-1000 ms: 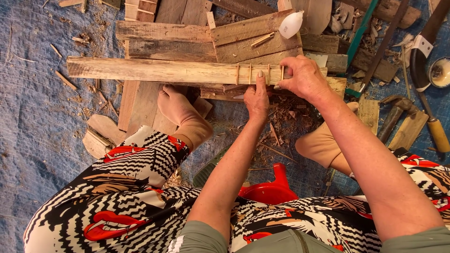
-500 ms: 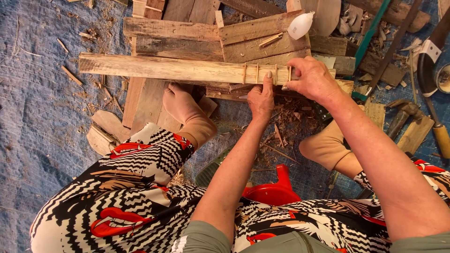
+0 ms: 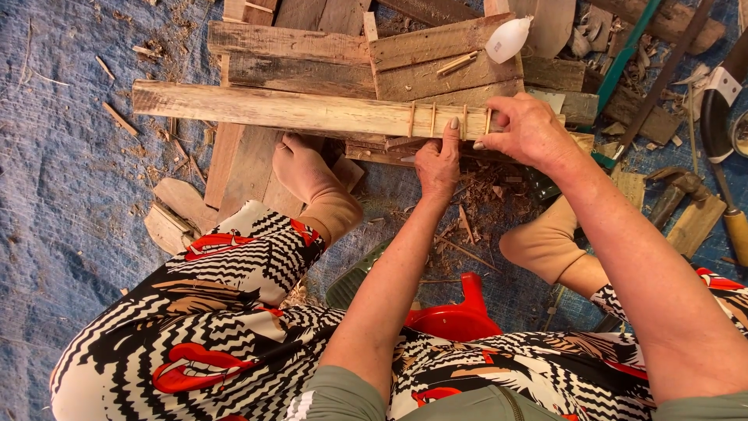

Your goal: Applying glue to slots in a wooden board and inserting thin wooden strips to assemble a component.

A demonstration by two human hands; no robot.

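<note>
A seated person in boldly patterned trousers works over a blue tarpaulin (image 3: 54, 195) strewn with chips and offcuts, a stack of weathered boards (image 3: 312, 47) lying ahead of the knees. Across that stack rests a long pale wooden plank (image 3: 273, 109), and on it stand four thin bamboo slivers (image 3: 448, 121) in a row, side by side and slightly apart. The left hand (image 3: 438, 160) presses a fingertip against the plank between the slivers; the right hand (image 3: 530, 132) curls over the plank's end, fingers drawn together at the outermost sliver — whether they pinch it cannot be told. The work in hand appears to be spacing or lining up the slivers on the plank — the next move would call for a light, steady touch so the row is not knocked askew. A white plastic bottle (image 3: 506, 39) lies beyond.
</note>
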